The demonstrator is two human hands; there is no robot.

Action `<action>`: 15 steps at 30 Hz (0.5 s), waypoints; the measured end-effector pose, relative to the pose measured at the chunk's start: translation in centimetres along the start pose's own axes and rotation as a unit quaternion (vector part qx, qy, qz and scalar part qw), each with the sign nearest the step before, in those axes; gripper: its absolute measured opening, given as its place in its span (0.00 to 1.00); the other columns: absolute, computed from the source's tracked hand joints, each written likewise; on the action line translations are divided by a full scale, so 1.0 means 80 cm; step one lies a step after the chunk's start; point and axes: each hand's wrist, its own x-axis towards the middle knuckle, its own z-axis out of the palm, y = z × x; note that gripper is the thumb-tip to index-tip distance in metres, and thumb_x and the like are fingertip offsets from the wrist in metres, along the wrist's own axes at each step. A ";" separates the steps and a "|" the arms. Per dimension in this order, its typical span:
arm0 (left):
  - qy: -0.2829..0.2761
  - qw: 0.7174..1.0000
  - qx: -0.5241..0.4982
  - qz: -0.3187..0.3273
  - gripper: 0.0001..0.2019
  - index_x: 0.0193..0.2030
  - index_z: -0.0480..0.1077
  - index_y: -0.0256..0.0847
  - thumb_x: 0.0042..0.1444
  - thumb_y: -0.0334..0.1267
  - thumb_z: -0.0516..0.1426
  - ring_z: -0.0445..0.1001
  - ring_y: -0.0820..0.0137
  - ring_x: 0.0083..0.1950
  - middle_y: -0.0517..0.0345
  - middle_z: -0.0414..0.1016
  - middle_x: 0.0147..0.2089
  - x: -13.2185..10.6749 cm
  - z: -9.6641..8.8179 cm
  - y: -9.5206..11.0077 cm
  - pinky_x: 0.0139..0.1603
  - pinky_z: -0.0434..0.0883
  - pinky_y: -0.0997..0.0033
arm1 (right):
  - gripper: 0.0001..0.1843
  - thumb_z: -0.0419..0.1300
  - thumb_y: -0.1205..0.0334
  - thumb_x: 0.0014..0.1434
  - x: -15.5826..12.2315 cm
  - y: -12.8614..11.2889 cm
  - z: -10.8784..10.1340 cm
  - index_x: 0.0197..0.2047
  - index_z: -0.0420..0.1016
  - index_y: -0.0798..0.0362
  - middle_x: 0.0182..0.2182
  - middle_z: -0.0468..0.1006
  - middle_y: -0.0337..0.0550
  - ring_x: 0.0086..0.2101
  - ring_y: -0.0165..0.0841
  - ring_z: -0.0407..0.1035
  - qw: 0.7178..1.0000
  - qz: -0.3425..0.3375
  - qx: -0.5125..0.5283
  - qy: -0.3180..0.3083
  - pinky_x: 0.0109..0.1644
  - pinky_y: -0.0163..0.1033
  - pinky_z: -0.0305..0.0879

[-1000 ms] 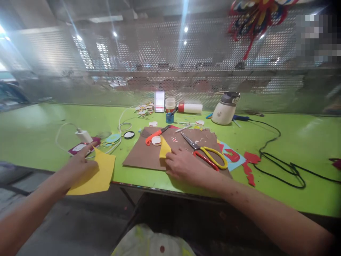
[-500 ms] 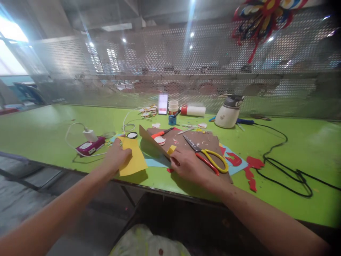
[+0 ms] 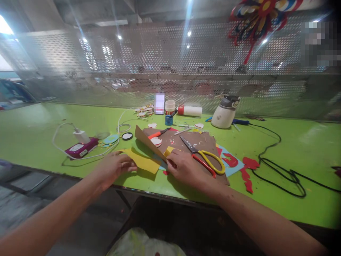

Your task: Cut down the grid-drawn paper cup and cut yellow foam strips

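My left hand (image 3: 113,168) is closed on the left end of a yellow sheet of paper (image 3: 145,165), its fingertips partly hidden. The sheet's right end reaches the lifted flap of a brown cardboard (image 3: 149,144). My right hand (image 3: 183,166) pinches the lower edge of that flap, holding it tilted up, with a small yellow piece (image 3: 169,151) by the fingers. Scissors with red and yellow handles (image 3: 205,160) lie on the cardboard next to my right hand. An orange-handled cutter (image 3: 157,134) and a white disc (image 3: 156,142) rest behind the flap.
A purple power socket (image 3: 82,147) with a white charger and cable lies left. Red scraps (image 3: 249,167) and a looping black cord (image 3: 282,174) are at right. Behind stand a phone (image 3: 159,103), a blue pot (image 3: 168,120) and a white spray bottle (image 3: 223,115).
My left hand has come lower and nearer to me, turning the yellow sheet so that its far end swings right toward the flap. My right hand keeps its hold on the cardboard.
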 end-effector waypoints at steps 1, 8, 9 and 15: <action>-0.003 1.000 -0.006 -0.010 0.10 0.36 0.68 0.38 0.45 0.27 0.59 0.82 0.61 0.34 0.54 0.77 0.27 -0.003 -0.004 -0.002 0.43 0.80 0.61 | 0.08 0.60 0.60 0.68 0.000 0.000 0.001 0.45 0.76 0.56 0.41 0.79 0.42 0.38 0.33 0.76 1.000 0.001 0.001 0.000 0.42 0.44 0.75; -0.006 0.998 -0.003 -0.055 0.34 0.64 0.52 0.28 0.50 0.22 0.58 0.84 0.61 0.34 0.45 0.82 0.32 0.004 -0.001 -0.014 0.36 0.80 0.68 | 0.08 0.60 0.60 0.68 0.000 0.002 0.003 0.46 0.76 0.56 0.42 0.79 0.42 0.38 0.33 0.76 1.000 0.001 0.001 -0.007 0.42 0.43 0.75; -0.009 0.999 0.003 -0.052 0.34 0.65 0.51 0.28 0.51 0.22 0.58 0.84 0.62 0.34 0.45 0.82 0.31 0.008 0.003 -0.014 0.36 0.80 0.69 | 0.08 0.60 0.60 0.68 0.000 0.002 0.003 0.46 0.76 0.56 0.42 0.79 0.42 0.38 0.33 0.76 1.000 0.000 -0.001 -0.008 0.42 0.43 0.75; -0.009 0.994 0.103 -0.027 0.40 0.66 0.56 0.27 0.42 0.25 0.60 0.74 0.62 0.19 0.57 0.77 0.21 0.023 -0.024 -0.008 0.21 0.72 0.66 | 0.08 0.60 0.60 0.68 -0.002 0.001 0.004 0.45 0.76 0.56 0.40 0.79 0.42 0.37 0.33 0.76 1.000 -0.009 0.002 -0.009 0.42 0.43 0.75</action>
